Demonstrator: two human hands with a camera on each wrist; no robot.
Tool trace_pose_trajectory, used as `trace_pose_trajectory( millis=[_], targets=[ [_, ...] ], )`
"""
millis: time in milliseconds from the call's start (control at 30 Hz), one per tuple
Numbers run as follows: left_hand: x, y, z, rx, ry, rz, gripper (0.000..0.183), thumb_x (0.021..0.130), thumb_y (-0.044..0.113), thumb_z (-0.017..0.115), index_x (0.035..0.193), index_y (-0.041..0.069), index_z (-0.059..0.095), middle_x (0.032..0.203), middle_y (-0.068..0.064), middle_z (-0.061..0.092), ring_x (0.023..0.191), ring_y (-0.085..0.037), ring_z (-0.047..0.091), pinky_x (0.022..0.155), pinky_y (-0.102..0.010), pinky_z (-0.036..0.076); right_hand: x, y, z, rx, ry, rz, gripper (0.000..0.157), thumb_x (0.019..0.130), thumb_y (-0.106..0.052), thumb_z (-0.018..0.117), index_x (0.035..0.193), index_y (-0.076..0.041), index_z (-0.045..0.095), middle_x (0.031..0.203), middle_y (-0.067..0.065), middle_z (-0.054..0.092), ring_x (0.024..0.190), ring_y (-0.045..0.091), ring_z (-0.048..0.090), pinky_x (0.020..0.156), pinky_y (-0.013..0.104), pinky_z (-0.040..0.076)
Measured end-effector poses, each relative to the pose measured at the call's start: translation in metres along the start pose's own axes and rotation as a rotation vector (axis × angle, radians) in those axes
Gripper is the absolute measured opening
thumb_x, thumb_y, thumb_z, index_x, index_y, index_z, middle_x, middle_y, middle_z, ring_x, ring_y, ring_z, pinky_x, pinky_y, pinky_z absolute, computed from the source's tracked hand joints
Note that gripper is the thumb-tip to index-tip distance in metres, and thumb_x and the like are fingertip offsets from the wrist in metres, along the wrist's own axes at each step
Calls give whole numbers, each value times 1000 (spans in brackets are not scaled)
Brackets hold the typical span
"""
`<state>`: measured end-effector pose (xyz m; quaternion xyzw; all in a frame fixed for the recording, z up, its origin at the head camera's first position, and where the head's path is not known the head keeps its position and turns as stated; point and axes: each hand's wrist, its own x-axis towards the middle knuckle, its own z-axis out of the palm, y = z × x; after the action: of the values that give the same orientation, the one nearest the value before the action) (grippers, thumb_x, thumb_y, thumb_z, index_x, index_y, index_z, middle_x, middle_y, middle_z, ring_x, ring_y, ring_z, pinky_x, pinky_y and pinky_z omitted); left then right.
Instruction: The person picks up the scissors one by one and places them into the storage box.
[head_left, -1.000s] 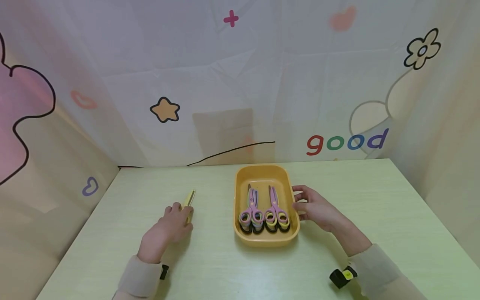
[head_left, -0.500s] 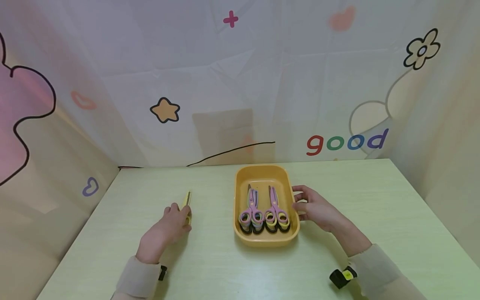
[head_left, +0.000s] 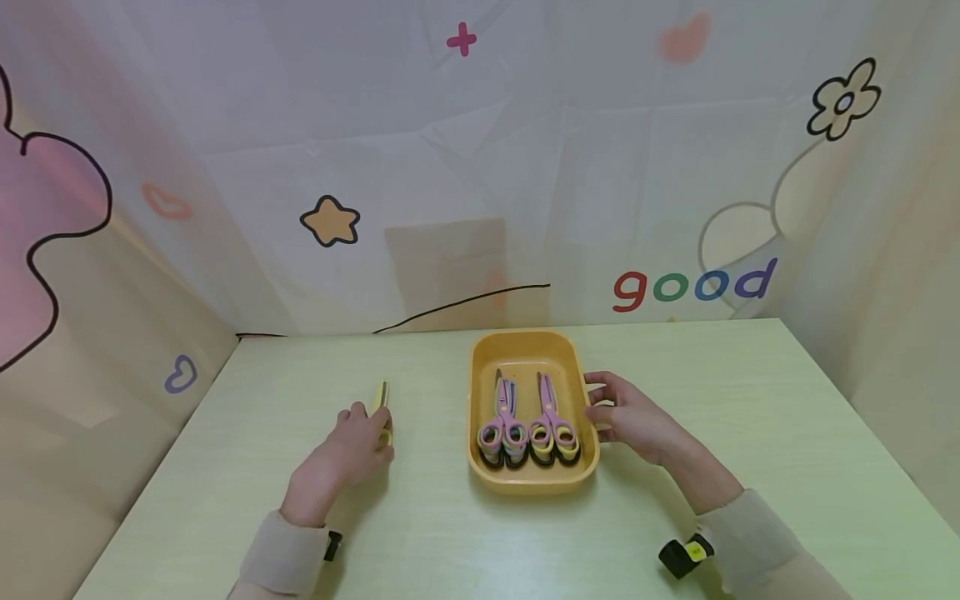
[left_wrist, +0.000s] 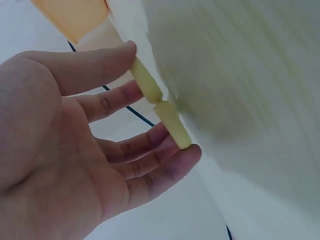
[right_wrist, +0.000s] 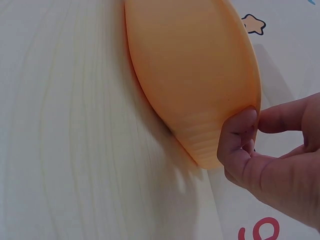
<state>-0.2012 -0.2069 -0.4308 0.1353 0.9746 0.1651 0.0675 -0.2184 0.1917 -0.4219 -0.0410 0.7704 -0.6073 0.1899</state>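
Yellow scissors (head_left: 382, 395) lie left of the tray, blades pointing away from the body. My left hand (head_left: 337, 458) holds them from above by the handles and covers most of them. In the left wrist view, the thumb and fingers grip the opposite sides of the yellow handles (left_wrist: 172, 125). My right hand (head_left: 637, 421) holds the right side of an orange-yellow tray (head_left: 525, 484), with the thumb against its outer wall and a finger at the rim. Inside the tray, two stacks of scissors lie side by side, pink scissors (head_left: 503, 408) and pink scissors (head_left: 550, 408) on top.
Yellow and black handles show beneath the pink ones. The pale wooden table (head_left: 435, 542) has a printed cloth (head_left: 450, 167) hanging behind it and at both sides. A black wrist device (head_left: 684, 555) sits under the right sleeve.
My left hand shifted slightly left with the yellow scissors, then back to the right. The scissors point more directly away than a second ago. My right hand and the tray stay put.
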Motion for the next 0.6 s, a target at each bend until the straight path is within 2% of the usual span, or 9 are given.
trace_pose_trajectory(
  millis=[267, 400, 600],
  targets=[
    [6, 15, -3, -76, 84, -8, 27, 93, 13, 73, 116, 5, 60, 107, -20, 47, 98, -38, 47, 78, -52, 51, 1, 1, -1, -4, 1, -1, 61, 100, 0, 55, 154, 5, 27, 130, 25, 42, 108, 34, 55, 86, 40, 59],
    [6, 26, -5, -127, 118, -8, 27, 94, 14, 70, 117, 4, 61, 104, -18, 47, 96, -36, 46, 76, -49, 51, 1, 1, -1, -4, 2, -4, 61, 100, 0, 55, 154, 5, 27, 130, 25, 42, 107, 34, 55, 85, 40, 59],
    [8, 41, -4, -172, 176, 47, 24, 93, 12, 69, 114, 4, 61, 99, -16, 47, 93, -34, 45, 75, -46, 48, 1, 1, 0, 2, -1, -8, 59, 100, 0, 54, 153, 5, 28, 129, 25, 43, 106, 34, 56, 83, 39, 59]
  ],
)
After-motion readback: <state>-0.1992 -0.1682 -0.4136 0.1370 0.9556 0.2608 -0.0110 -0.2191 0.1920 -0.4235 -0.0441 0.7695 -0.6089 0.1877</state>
